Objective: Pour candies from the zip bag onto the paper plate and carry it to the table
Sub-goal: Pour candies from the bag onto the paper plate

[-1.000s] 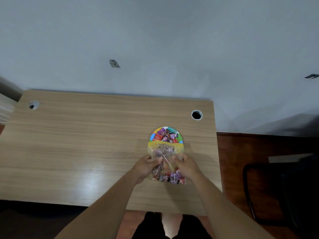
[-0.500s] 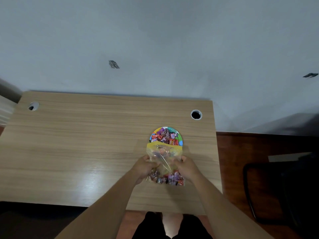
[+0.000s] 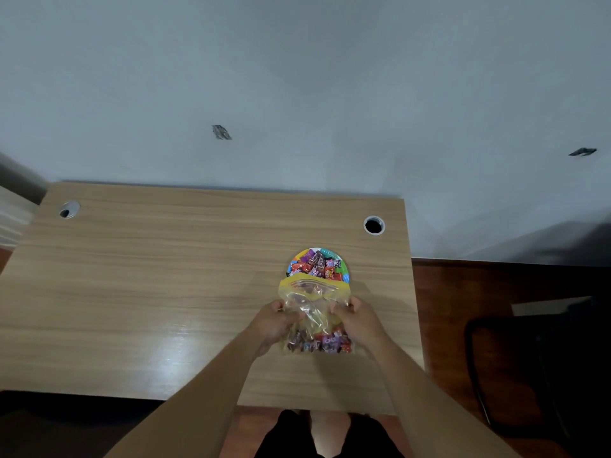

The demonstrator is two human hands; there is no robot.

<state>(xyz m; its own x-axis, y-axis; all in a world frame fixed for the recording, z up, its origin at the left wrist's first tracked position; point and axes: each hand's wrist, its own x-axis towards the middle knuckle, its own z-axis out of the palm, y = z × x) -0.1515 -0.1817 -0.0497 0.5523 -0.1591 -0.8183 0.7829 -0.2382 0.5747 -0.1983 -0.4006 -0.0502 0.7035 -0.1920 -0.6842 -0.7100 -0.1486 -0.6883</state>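
A clear zip bag (image 3: 312,305) with a yellow zip strip lies on the wooden desk (image 3: 165,276), its mouth pointing away from me over a multicoloured paper plate (image 3: 345,272). Wrapped candies (image 3: 315,266) are heaped on the plate, and more candies (image 3: 319,343) sit at the bag's near, closed end. My left hand (image 3: 272,322) grips the bag's left side and my right hand (image 3: 358,320) grips its right side. The bag's mouth hides the plate's near half.
Two round cable holes sit in the desk, one at the back right (image 3: 374,225) and one at the back left (image 3: 68,209). A grey wall rises behind. A dark chair (image 3: 542,368) stands on the red-brown floor to the right.
Both hands shifted their hold slightly on the bag, and the candies inside settled toward its near end. The plate stayed where it was.
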